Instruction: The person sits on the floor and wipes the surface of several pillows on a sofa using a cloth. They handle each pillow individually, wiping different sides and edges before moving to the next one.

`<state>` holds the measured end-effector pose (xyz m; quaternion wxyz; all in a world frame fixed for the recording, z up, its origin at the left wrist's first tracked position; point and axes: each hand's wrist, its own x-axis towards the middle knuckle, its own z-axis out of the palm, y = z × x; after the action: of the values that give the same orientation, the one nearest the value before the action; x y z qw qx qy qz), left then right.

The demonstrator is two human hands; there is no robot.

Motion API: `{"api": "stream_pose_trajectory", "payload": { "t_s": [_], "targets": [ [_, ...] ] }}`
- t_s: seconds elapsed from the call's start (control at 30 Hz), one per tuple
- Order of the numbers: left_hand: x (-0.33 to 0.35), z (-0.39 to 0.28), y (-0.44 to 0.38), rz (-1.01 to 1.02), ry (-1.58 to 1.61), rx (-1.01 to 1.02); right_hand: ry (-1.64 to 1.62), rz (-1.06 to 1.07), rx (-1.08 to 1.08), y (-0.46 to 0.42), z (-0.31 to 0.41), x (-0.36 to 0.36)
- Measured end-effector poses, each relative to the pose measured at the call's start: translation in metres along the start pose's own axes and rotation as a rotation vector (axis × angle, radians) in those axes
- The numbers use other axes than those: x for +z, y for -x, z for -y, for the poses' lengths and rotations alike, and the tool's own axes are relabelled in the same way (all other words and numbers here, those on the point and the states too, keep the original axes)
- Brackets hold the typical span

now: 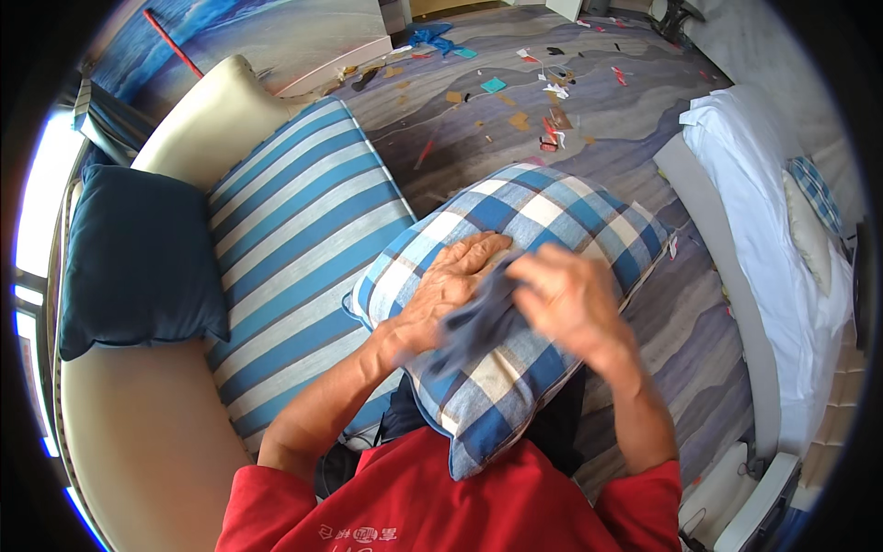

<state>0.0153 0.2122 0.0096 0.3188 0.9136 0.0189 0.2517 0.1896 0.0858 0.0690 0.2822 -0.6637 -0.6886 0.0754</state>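
Observation:
A plaid cushion (552, 207) in blue, white and brown checks lies across my lap. On top of it, near its middle, my left hand (459, 276) rests with the palm down and the fingers bent. My right hand (569, 297), blurred, pinches a dark grey-blue cloth (476, 331) between thumb and fingers. The cloth hangs bunched over the cushion, beside and partly against my left hand. Whether my left fingers also grip something is hidden, as their tips are covered.
I am beside a cream sofa (138, 421) with a striped blue seat pad (296, 255) and a dark blue pillow (141, 259). Scraps and a blue plastic bag (432, 38) litter the wood-patterned floor (441, 110). At the right stands a bed with white bedding (766, 207).

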Motion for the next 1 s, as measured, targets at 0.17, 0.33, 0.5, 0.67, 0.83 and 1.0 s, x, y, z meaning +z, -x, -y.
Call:
{"api": "stream_pose_trajectory", "payload": {
  "t_s": [0.17, 0.33, 0.5, 0.67, 0.83, 1.0],
  "targets": [
    [0.022, -0.012, -0.004, -0.069, -0.105, -0.131, 0.138, -0.277, 0.294, 0.004, -0.104, -0.020],
    [0.017, -0.017, -0.007, -0.106, -0.043, -0.133, 0.048, -0.280, 0.455, 0.012, -0.102, -0.020],
    [0.011, -0.014, -0.001, -0.057, -0.053, -0.204, -0.256, -0.158, 0.211, 0.006, -0.063, -0.017],
    [0.009, -0.010, -0.002, -0.048, -0.077, -0.144, -0.104, -0.180, 0.505, -0.018, -0.130, -0.021],
    [0.013, -0.016, -0.009, -0.038, -0.112, -0.106, 0.187, -0.240, 0.678, -0.008, -0.236, -0.032],
    [0.010, -0.010, -0.008, -0.003, -0.115, -0.108, 0.214, -0.092, 0.860, -0.004, -0.266, -0.031]
  ]
}}
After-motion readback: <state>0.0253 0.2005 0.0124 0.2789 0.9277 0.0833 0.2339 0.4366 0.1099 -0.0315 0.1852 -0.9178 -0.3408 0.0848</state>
